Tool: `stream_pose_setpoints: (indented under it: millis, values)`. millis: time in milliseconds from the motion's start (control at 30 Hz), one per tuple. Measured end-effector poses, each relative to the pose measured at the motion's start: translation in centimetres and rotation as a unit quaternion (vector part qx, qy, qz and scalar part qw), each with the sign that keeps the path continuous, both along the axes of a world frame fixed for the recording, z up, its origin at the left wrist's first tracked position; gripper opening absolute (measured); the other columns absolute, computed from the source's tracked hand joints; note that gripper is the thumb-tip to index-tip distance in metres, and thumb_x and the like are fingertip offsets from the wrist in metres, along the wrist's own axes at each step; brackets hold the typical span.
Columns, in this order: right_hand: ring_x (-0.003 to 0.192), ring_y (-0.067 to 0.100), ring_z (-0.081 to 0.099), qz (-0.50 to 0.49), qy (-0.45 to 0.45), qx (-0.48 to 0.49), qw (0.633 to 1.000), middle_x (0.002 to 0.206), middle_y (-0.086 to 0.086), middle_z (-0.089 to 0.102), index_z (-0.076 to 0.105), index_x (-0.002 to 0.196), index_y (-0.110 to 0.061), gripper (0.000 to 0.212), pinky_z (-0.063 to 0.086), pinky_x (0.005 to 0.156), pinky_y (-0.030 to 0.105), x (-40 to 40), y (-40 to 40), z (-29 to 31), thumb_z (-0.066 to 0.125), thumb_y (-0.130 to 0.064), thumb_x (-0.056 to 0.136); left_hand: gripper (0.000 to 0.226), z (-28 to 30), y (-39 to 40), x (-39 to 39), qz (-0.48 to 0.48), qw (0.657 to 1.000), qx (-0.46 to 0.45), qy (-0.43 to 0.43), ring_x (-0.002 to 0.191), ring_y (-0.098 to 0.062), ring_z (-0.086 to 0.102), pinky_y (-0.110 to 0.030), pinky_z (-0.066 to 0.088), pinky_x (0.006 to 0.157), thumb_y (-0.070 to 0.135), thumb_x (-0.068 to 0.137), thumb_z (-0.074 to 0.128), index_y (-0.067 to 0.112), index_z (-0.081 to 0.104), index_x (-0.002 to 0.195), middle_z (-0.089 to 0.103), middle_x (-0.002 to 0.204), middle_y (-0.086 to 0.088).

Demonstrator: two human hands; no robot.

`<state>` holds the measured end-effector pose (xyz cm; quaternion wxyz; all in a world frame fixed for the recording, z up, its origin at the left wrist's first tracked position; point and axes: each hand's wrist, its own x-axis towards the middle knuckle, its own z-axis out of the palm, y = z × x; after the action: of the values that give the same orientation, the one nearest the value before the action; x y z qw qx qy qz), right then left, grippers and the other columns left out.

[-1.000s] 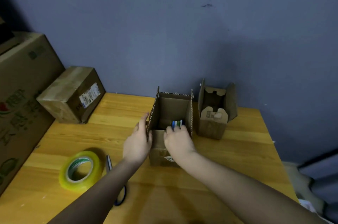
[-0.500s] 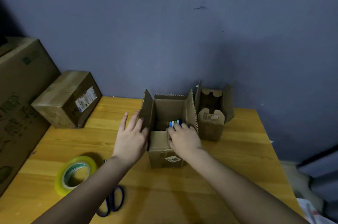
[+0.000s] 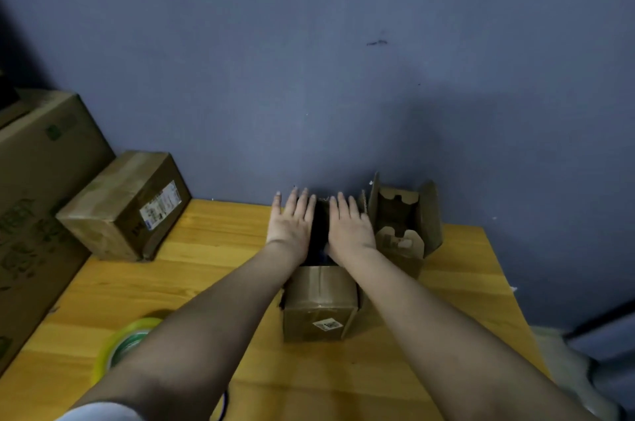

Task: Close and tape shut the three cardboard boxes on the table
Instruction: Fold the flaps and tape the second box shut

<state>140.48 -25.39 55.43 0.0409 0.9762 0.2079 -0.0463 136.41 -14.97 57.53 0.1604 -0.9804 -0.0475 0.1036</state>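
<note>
A small cardboard box point(image 3: 319, 303) with a white label stands mid-table. My left hand point(image 3: 291, 226) lies flat on its left top flap and my right hand point(image 3: 350, 230) lies flat on its right top flap, fingers straight. A dark gap shows between the two flaps. To its right a smaller box point(image 3: 402, 231) stands with its flaps up. A taped box point(image 3: 127, 204) sits at the back left. A yellow-green tape roll point(image 3: 120, 348) lies at the front left, partly hidden by my left forearm.
A large printed carton point(image 3: 37, 200) stands beside the wooden table point(image 3: 213, 269) on the left. Dark scissor handles point(image 3: 224, 403) peek out under my left forearm. A blue wall runs behind the table. The table's right edge drops to the floor.
Both hands moved from the box's sides and inside onto its side flaps and pressed them inward. The coloured items inside are no longer visible. The camera moved closer.
</note>
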Motion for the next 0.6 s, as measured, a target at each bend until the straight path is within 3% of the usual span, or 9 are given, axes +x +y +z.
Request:
stream_pose_setpoints:
  millis: [100,200,267,333,433,500,600]
  values:
    - [0.143,0.027,0.025,0.047,-0.034,-0.014,0.998,0.155,0.012,0.025,0.006,0.153,-0.007,0.083,0.023,0.114,0.039,-0.2,-0.4,-0.5,0.058,-0.033,0.093,0.083,-0.5,-0.1,0.2,-0.006,1.000,0.001,0.011,0.146,-0.028,-0.017,-0.049,-0.003,0.118,0.039,0.098,0.039,0.006,-0.020,0.148,-0.017,0.159,-0.011]
    - [0.129,0.027,0.042,0.092,-0.035,-0.068,0.993,0.142,0.011,0.042,0.028,0.147,-0.008,0.055,0.025,0.110,0.041,-1.0,-0.7,-0.9,0.043,-0.032,0.099,0.072,-1.0,-0.2,0.4,-0.033,0.999,0.029,0.027,0.146,-0.030,-0.015,-0.051,-0.006,0.117,0.035,0.099,0.036,0.005,-0.004,0.151,0.004,0.160,-0.012]
    - [0.128,0.027,0.044,0.104,-0.023,-0.120,0.987,0.141,0.011,0.043,0.037,0.143,-0.010,0.047,0.020,0.111,0.043,-1.1,-1.1,-1.0,0.033,-0.033,0.102,0.059,-1.1,-0.3,0.3,-0.054,0.996,0.046,0.048,0.146,-0.032,-0.015,-0.054,-0.008,0.116,0.037,0.100,0.033,0.010,0.018,0.151,0.018,0.158,-0.011]
    - [0.131,0.026,0.042,0.116,0.004,-0.160,0.980,0.146,0.010,0.039,0.034,0.145,-0.011,0.051,0.013,0.114,0.044,-0.8,-1.4,-1.0,0.027,-0.037,0.102,0.050,-1.2,-0.2,0.4,-0.066,0.993,0.063,0.070,0.145,-0.034,-0.016,-0.056,-0.007,0.115,0.039,0.100,0.031,0.017,0.037,0.144,0.027,0.155,-0.009]
    - [0.136,0.026,0.037,0.140,0.038,-0.203,0.968,0.153,0.008,0.033,0.033,0.148,-0.016,0.054,0.008,0.115,0.046,-0.4,-1.6,-1.1,0.019,-0.040,0.102,0.047,-1.3,0.2,0.4,-0.070,0.990,0.081,0.087,0.144,-0.036,-0.018,-0.057,-0.003,0.115,0.039,0.100,0.031,0.019,0.043,0.141,0.028,0.154,-0.009]
    - [0.136,0.026,0.037,0.142,0.047,-0.205,0.967,0.152,0.006,0.035,0.036,0.146,-0.018,0.052,0.010,0.114,0.046,-0.2,-1.8,-1.1,0.021,-0.039,0.102,0.046,-1.5,0.5,0.4,-0.071,0.995,0.029,0.059,0.145,-0.033,-0.016,-0.054,0.001,0.116,0.035,0.099,0.033,0.017,0.043,0.140,0.026,0.154,-0.010]
    - [0.126,0.026,0.045,0.158,-0.015,-0.140,0.977,0.139,0.007,0.051,0.048,0.135,-0.016,0.041,0.022,0.107,0.045,-0.5,-2.1,-0.4,0.034,-0.032,0.100,0.046,-2.3,1.0,0.0,-0.064,0.980,-0.170,-0.080,0.147,-0.026,-0.005,-0.047,0.013,0.118,0.027,0.094,0.043,0.016,0.040,0.139,0.017,0.157,-0.010]
